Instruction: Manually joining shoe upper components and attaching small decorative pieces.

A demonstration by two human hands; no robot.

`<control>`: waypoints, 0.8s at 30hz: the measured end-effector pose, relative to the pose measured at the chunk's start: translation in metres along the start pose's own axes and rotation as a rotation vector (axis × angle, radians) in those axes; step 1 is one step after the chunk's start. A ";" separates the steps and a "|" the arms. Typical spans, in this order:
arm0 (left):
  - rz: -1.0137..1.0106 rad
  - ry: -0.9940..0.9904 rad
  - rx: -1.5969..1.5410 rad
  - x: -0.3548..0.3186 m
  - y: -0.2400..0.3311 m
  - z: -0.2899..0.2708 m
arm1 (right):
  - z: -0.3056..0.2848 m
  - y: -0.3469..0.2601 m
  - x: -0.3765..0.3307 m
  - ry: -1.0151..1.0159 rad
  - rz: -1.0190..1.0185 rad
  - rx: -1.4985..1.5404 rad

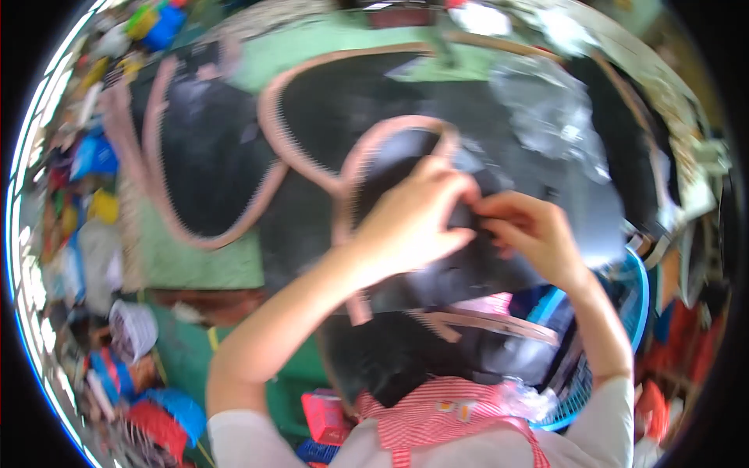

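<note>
My left hand (421, 214) and my right hand (534, 230) are close together over a black sheet (468, 281). The left fingers are bent toward the right hand beside a looped pinkish strip (367, 152) with a toothed edge. My right thumb and fingers are pinched together. Between the fingertips the picture is dark and smeared, so what either hand grips cannot be made out. The strip curves round a dark area and runs down past my left wrist, which hides part of it.
More toothed pinkish strip edges a black piece (207, 156) on the green table (187, 261) at left. Crumpled clear plastic (554, 117) lies at the far right. A blue basket (641, 292) stands near my right forearm. A short strip (499, 326) and black material lie on my lap.
</note>
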State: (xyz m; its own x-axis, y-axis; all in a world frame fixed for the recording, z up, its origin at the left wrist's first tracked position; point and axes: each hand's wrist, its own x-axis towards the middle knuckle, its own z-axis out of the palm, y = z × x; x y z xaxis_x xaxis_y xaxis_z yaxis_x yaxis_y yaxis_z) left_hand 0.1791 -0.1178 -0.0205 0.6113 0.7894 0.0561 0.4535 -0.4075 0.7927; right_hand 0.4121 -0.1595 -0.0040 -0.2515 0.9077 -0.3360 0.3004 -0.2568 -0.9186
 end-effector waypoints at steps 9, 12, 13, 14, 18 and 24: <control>0.106 0.232 -0.054 0.022 -0.025 0.056 | -0.020 0.053 0.011 0.073 -0.127 -0.193; 0.095 0.262 -0.055 0.027 -0.031 0.057 | -0.024 0.068 0.017 0.051 -0.139 -0.126; 0.106 0.261 -0.082 0.030 -0.028 0.057 | -0.025 0.066 0.014 0.110 -0.150 -0.089; 0.118 0.261 -0.090 0.030 -0.026 0.055 | -0.016 0.045 0.005 0.155 -0.178 -0.041; 0.189 0.246 -0.182 0.017 -0.014 0.035 | -0.025 0.031 -0.002 0.106 -0.074 0.065; 0.101 0.119 -0.136 0.000 -0.027 0.015 | -0.014 0.024 0.013 -0.079 -0.034 0.303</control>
State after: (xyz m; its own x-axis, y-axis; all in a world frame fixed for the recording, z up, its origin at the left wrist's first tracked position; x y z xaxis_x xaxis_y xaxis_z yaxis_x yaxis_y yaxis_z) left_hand 0.1766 -0.1131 -0.0508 0.5647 0.7995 0.2048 0.2967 -0.4282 0.8536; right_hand 0.4293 -0.1495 -0.0275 -0.3313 0.8918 -0.3081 0.0059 -0.3245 -0.9459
